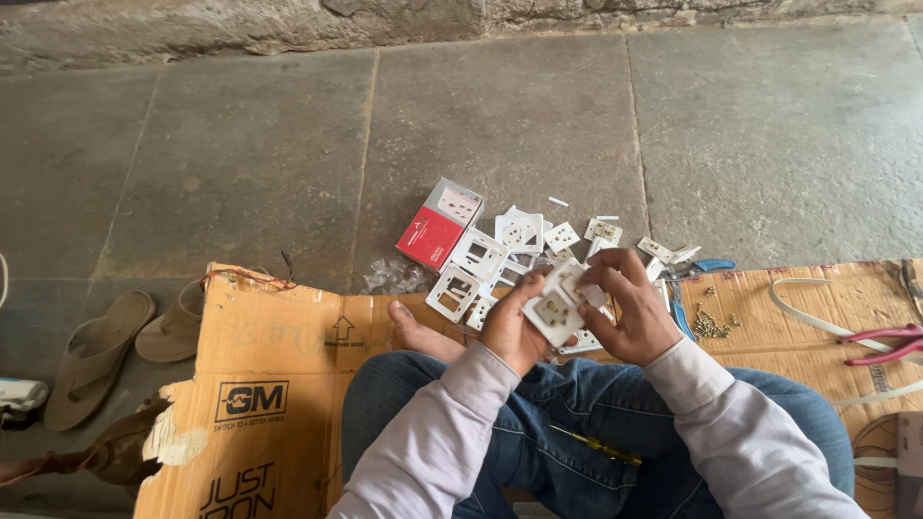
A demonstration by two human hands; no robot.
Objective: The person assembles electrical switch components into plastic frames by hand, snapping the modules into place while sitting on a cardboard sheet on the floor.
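Both hands pinch white socket parts over the lap. Left hand (511, 332) grips a socket (552, 312); right hand (630, 312) pinches a plate (569, 282) against it.

Upper body: a long-sleeved garment of pale lilac-grey fabric. Both sleeves (437, 432) run to the wrists and end in plain cuffs without visible buttons or markings; soft creases run along the forearms.

Lower body: blue denim jeans (567, 423) with visible seams and lighter, faded patches over the thighs.

Feet: one bare foot (420, 333) shows at 10 o'clock from the hands, without footwear.

Hands: the left hand (512, 332) and right hand (630, 308) are bare; no gloves, rings or watch visible.
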